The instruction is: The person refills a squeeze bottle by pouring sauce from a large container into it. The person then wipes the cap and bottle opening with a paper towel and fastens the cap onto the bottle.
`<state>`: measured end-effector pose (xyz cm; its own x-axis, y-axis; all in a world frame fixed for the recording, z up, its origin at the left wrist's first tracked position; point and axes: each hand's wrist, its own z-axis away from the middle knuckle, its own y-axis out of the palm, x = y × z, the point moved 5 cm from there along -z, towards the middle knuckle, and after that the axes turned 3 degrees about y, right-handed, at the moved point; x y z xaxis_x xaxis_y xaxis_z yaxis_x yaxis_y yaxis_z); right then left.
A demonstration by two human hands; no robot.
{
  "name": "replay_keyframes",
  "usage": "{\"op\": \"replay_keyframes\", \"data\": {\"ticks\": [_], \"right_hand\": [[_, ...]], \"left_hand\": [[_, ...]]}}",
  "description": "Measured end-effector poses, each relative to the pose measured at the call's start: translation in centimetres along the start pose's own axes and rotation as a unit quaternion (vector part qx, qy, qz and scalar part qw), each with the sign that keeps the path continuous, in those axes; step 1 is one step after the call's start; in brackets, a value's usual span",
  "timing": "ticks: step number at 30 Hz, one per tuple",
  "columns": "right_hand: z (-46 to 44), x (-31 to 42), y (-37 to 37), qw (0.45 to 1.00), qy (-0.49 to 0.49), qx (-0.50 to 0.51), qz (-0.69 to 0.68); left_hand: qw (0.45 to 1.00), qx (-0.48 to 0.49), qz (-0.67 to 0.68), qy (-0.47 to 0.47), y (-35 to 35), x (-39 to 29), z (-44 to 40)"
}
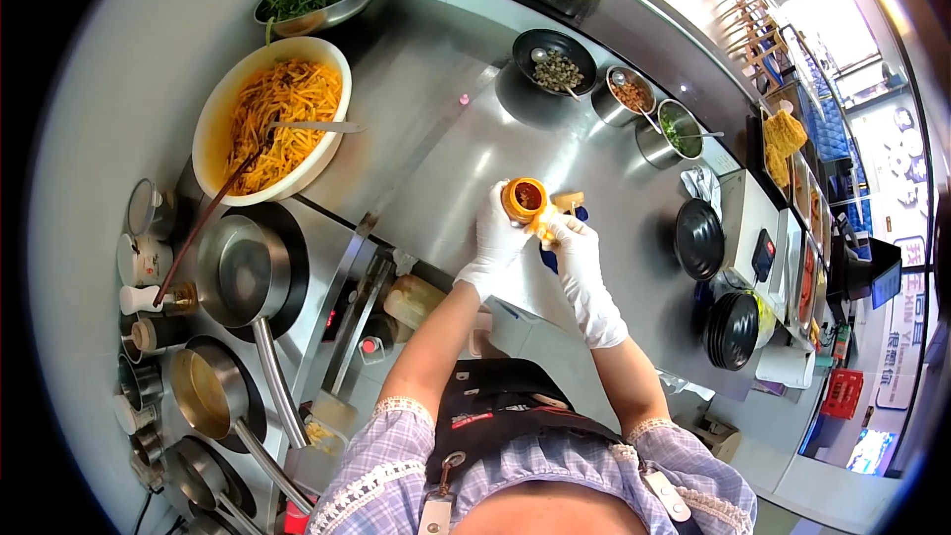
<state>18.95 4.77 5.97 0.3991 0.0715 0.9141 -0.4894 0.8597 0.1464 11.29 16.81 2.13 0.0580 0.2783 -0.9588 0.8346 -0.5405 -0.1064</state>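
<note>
White gloves cover both hands. My left hand (498, 236) is wrapped round the side of an orange jar (524, 199), whose uncovered mouth faces up and shows reddish-brown contents. Close against the jar's right side, my right hand (573, 248) has its fingers pinched together at a small yellow-orange piece (544, 228); what exactly it is, I cannot make out. Just behind the right fingers lies a tan and dark blue item (569, 202), partly hidden by the hand. Both hands are over the front part of the steel counter (426, 168).
A white bowl of orange-yellow shreds (342, 89) with a utensil stands at left, beside greens in a metal bowl (342, 10). Pans (238, 272) with long handles line the lower left. A black bowl (520, 45), metal tubs (654, 147) and stacked black bowls (733, 330) stand at right.
</note>
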Motion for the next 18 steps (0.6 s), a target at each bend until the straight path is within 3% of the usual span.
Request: {"op": "replay_keyframes", "data": {"ticks": [3, 4, 6, 8, 11, 14, 16, 18], "right_hand": [[1.1, 0.1, -1.7, 0.999, 0.022, 0.007, -0.039], [1.0, 0.0, -3.0, 0.999, 0.018, 0.014, -0.042], [0.8, -0.5, -6.3, 1.000, 0.026, -0.009, -0.004], [0.1, -1.1, -8.7, 0.996, 0.035, -0.026, 0.076], [-1.0, -2.3, -10.3, 0.988, 0.076, -0.052, 0.124], [-3.0, -3.3, -11.2, 0.974, 0.051, -0.083, 0.205], [-4.2, -2.5, -12.7, 0.931, -0.091, -0.210, 0.283], [-5.8, -2.2, -12.9, 0.921, -0.128, -0.201, 0.310]], "left_hand": [[1.000, 0.028, 0.008, -0.008, 0.2, 1.1, 0.2], [0.996, 0.050, -0.073, 0.009, -0.6, -0.6, 0.2], [0.991, 0.035, -0.126, 0.033, -1.6, -0.4, 1.0], [0.996, -0.007, -0.081, 0.026, -2.6, 0.2, 2.8], [0.994, -0.028, -0.094, -0.041, -3.4, 1.8, 6.5], [0.993, -0.007, -0.105, -0.053, -3.1, 1.9, 9.4], [0.993, -0.004, -0.099, -0.065, -3.0, 2.1, 10.3], [0.994, -0.020, -0.087, -0.063, -3.3, 2.0, 10.6]]}}
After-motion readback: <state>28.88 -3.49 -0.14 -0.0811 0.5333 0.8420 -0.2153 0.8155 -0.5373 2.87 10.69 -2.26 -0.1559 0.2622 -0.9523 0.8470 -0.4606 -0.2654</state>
